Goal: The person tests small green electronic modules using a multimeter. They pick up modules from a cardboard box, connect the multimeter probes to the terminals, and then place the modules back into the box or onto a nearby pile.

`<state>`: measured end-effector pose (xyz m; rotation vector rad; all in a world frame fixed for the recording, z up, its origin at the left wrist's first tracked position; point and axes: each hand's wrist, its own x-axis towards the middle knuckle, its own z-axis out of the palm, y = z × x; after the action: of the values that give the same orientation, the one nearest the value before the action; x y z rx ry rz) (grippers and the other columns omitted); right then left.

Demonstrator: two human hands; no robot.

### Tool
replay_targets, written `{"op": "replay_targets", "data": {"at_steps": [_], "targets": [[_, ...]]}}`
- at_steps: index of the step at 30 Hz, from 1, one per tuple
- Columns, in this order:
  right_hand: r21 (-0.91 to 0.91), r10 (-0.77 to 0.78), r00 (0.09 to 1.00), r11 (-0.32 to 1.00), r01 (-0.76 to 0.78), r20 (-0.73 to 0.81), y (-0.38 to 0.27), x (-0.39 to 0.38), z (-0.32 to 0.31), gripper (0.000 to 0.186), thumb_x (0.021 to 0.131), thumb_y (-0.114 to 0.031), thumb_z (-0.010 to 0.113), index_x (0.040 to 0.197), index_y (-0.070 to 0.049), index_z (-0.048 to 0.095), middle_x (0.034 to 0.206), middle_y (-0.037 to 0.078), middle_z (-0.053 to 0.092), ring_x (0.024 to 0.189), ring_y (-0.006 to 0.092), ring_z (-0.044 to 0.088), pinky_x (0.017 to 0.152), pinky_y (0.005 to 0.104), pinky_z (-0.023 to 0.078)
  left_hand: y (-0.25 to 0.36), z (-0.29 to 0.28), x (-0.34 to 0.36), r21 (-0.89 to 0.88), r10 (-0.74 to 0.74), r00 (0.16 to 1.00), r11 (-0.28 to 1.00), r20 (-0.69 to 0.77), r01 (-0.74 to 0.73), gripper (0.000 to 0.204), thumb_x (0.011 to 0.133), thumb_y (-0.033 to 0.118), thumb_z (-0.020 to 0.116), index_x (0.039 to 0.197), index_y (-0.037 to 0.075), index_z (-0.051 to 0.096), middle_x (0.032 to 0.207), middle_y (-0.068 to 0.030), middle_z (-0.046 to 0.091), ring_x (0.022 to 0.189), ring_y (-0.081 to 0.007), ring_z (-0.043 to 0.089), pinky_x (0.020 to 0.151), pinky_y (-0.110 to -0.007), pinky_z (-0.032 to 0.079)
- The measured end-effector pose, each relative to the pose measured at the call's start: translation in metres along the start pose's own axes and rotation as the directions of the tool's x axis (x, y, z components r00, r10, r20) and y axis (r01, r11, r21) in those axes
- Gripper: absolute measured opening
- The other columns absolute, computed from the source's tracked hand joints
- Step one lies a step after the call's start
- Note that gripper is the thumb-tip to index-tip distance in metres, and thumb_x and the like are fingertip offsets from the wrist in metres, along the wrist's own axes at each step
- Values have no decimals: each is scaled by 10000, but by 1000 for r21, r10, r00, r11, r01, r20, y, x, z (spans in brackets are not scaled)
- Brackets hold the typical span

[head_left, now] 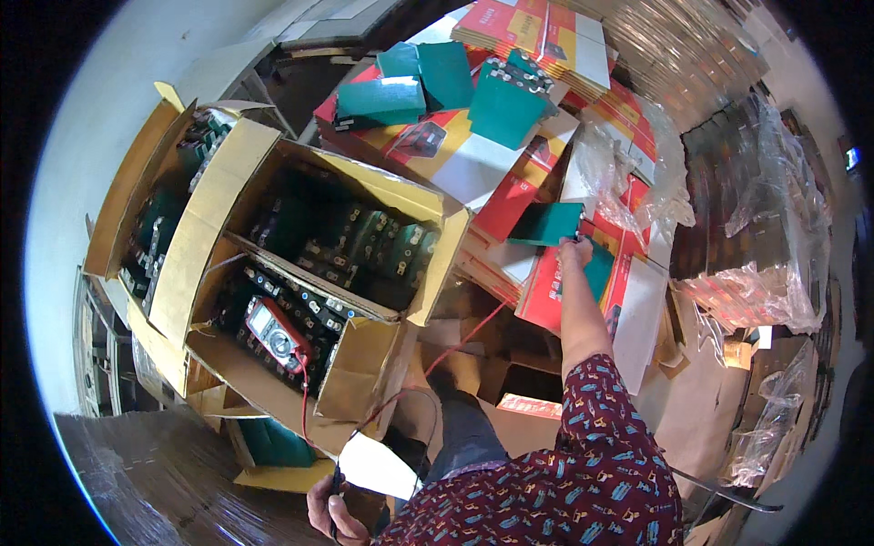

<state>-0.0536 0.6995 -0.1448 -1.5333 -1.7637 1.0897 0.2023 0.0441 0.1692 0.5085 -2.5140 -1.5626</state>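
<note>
My right hand (574, 250), reaching far forward, is closed on the near edge of a flat green battery block (544, 224) above the red and white cartons. Another green block (597, 268) lies partly under my wrist. Low at the left, my left hand (335, 511) pinches a dark, thin test probe (338, 480) with a lead. A red multimeter (276, 333) rests on batteries inside an open cardboard box (378, 364), and a red lead (304, 405) hangs from it over the box wall. A white sheet (378, 466) shows beside my left hand.
Several green battery blocks (512, 102) lie on stacked flat cartons (460, 168). The box's far compartment (346, 232) holds more batteries, as does another open box (137, 196) at left. Clear plastic film (610, 168) drapes the cartons; wrapped cardboard stacks (742, 218) stand at right.
</note>
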Motion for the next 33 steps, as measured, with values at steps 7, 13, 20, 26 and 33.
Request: {"op": "replay_targets", "data": {"at_steps": [7,13,20,26,33], "targets": [[398,104,933,884,-246,344,12,-44,-33,689,893,105,695,1526,-24,456,922,78,621,544,202,565,468,339,476,-1,-2,-2,9,9,1000,1000,6,-9,512,1005,411,562,1177,-54,690,1046,-177,725,896,-255,677,833,-380,557],[-164,-368,928,921,353,-67,47,-35,-70,499,965,-39,690,1441,-10,543,892,39,604,802,173,634,681,314,533,9,12,2,-61,52,993,997,103,-46,407,1038,295,551,1174,-52,715,1064,-185,749,967,-306,705,857,-379,579],[553,-243,888,833,-15,390,-40,-270,-97,407,1130,-332,488,1385,-26,574,1087,104,731,817,140,688,709,287,565,-19,-18,-21,-243,-72,997,968,-13,67,385,1038,222,524,1238,-85,642,1131,-160,706,1000,-230,662,896,-357,542],[778,-681,507,627,31,528,-144,-453,-167,754,1097,-578,359,1514,35,497,970,92,633,828,177,602,770,353,564,-75,-45,-13,-221,-121,990,970,-71,103,304,1043,115,557,1267,-73,641,1112,-128,723,984,-181,681,888,-317,552],[454,-425,-331,891,14,843,-147,-670,-170,375,1069,-212,542,1233,74,720,1062,128,742,952,172,695,902,311,545,-190,-109,-49,-253,-260,916,949,-304,186,266,1064,136,610,1256,-46,641,1056,-72,716,921,-106,631,836,-273,523]]}}
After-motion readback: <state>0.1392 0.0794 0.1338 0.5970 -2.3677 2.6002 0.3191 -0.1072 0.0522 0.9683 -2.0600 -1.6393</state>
